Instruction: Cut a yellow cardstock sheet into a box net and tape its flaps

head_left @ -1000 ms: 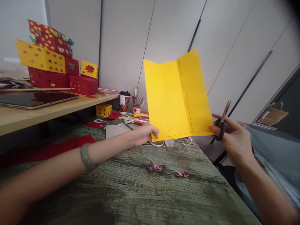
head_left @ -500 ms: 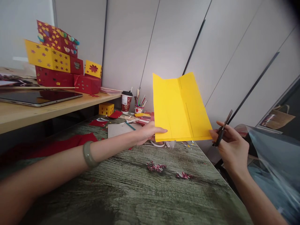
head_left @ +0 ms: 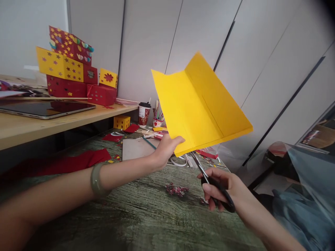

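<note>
A creased sheet of yellow paper (head_left: 183, 104) with pencil lines is held up above the table, tilted, its right part folded upward. My left hand (head_left: 166, 148) pinches its lower left corner, thumb on top and fingers underneath. In my right hand (head_left: 220, 186) is a pair of black-handled scissors (head_left: 201, 169), with fingers in the handles. The scissor tips are at the paper's lower edge, right of my left hand; whether they touch it I cannot tell.
Red and yellow paper boxes (head_left: 69, 85) are stacked on the wooden shelf (head_left: 110, 120) beside a tablet (head_left: 49, 108). A lidded cup (head_left: 143, 115) and a pen holder (head_left: 157, 122) stand behind on the dark wood-patterned table (head_left: 146, 209). Red paper (head_left: 78, 162) and scraps lie around.
My right hand has let go of the paper's right corner and moved left and down, bringing the scissors below the lower edge. The paper has tilted, its right side rising.
</note>
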Demonstrator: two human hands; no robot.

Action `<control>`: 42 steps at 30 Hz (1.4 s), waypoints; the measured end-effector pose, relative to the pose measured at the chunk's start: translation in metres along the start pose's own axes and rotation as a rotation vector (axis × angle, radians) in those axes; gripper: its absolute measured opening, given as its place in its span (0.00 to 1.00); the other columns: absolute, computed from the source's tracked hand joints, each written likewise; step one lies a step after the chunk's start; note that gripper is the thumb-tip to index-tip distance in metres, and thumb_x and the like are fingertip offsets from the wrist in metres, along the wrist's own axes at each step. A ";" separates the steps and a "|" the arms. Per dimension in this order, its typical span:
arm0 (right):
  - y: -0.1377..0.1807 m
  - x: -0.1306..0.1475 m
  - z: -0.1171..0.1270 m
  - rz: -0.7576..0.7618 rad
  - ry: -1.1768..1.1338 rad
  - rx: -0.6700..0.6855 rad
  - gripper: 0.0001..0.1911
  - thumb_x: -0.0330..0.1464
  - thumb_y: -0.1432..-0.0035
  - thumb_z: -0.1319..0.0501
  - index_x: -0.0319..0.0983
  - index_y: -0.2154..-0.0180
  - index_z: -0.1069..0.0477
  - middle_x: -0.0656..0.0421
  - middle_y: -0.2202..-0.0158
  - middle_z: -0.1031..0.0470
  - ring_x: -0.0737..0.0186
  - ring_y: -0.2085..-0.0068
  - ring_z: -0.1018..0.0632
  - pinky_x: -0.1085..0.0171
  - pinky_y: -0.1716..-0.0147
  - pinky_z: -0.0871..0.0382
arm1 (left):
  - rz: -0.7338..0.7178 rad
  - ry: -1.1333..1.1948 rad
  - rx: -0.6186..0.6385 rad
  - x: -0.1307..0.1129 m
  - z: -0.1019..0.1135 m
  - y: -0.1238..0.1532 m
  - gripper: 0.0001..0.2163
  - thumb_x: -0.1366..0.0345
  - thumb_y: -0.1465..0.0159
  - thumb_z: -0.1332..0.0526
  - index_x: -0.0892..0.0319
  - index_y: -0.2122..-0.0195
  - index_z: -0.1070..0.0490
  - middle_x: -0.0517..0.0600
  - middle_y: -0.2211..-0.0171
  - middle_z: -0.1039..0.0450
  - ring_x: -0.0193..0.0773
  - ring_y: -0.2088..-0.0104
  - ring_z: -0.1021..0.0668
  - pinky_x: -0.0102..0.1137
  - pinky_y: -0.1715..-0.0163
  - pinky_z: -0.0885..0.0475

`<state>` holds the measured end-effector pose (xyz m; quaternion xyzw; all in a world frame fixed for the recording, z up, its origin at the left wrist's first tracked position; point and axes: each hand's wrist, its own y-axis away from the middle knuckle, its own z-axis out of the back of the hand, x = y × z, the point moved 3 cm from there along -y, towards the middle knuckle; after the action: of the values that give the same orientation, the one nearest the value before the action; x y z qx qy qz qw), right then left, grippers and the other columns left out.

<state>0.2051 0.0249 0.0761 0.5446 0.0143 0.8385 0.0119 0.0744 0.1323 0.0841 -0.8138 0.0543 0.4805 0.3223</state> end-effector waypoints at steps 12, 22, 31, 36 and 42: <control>0.002 -0.006 0.005 0.018 -0.036 0.015 0.13 0.41 0.47 0.42 0.37 0.71 0.35 0.63 0.81 0.32 0.69 0.82 0.30 0.71 0.85 0.46 | -0.059 -0.049 -0.015 0.003 -0.002 0.002 0.15 0.70 0.47 0.43 0.63 0.57 0.32 0.54 0.56 0.30 0.40 0.57 0.28 0.36 0.55 0.35; 0.002 -0.005 0.006 0.065 -0.057 -0.019 0.13 0.41 0.48 0.41 0.37 0.67 0.35 0.64 0.82 0.33 0.70 0.82 0.31 0.71 0.86 0.47 | 0.012 0.087 -0.010 -0.001 -0.010 0.008 0.15 0.67 0.45 0.42 0.65 0.56 0.34 0.58 0.55 0.31 0.41 0.58 0.27 0.37 0.56 0.33; 0.003 -0.007 0.007 0.081 -0.064 -0.073 0.15 0.41 0.52 0.38 0.38 0.68 0.35 0.65 0.82 0.33 0.72 0.85 0.32 0.73 0.88 0.48 | 0.008 0.151 -0.002 -0.001 -0.011 0.008 0.17 0.66 0.45 0.42 0.64 0.54 0.35 0.58 0.54 0.31 0.42 0.56 0.28 0.37 0.56 0.33; 0.002 -0.007 0.008 0.091 -0.067 -0.105 0.14 0.41 0.54 0.36 0.39 0.69 0.35 0.67 0.84 0.33 0.74 0.86 0.33 0.74 0.88 0.47 | -0.001 0.164 -0.017 -0.004 -0.012 0.009 0.20 0.67 0.45 0.42 0.63 0.50 0.37 0.58 0.51 0.33 0.41 0.55 0.28 0.37 0.55 0.34; 0.004 -0.008 0.007 0.102 -0.053 -0.138 0.16 0.41 0.56 0.35 0.39 0.69 0.35 0.67 0.85 0.34 0.73 0.87 0.33 0.73 0.88 0.49 | -0.062 0.159 -0.008 -0.005 -0.013 0.009 0.19 0.66 0.44 0.42 0.63 0.51 0.37 0.58 0.52 0.33 0.41 0.56 0.27 0.36 0.56 0.33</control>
<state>0.2146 0.0211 0.0721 0.5644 -0.0716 0.8223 0.0068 0.0775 0.1170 0.0886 -0.8520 0.0525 0.4045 0.3283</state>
